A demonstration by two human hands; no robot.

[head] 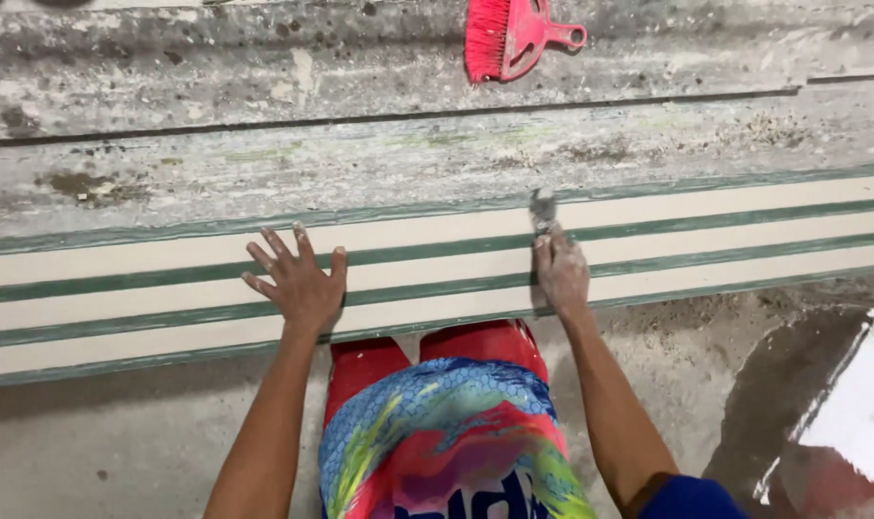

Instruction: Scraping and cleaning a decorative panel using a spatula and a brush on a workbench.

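Boards (168, 288), pale with green edges, are laid stepped across a dusty bench (264, 163) in front of the person. Left hand (298, 284) is pressed flat on the stack, fingers spread, nothing grasped, likely to stop the stack shifting. Right hand (560, 272) is clenched round a small tool (543, 210), its metal tip set on the top board's edge; tool type cannot be told. Red brush (509, 37) is parked well apart at the far side.
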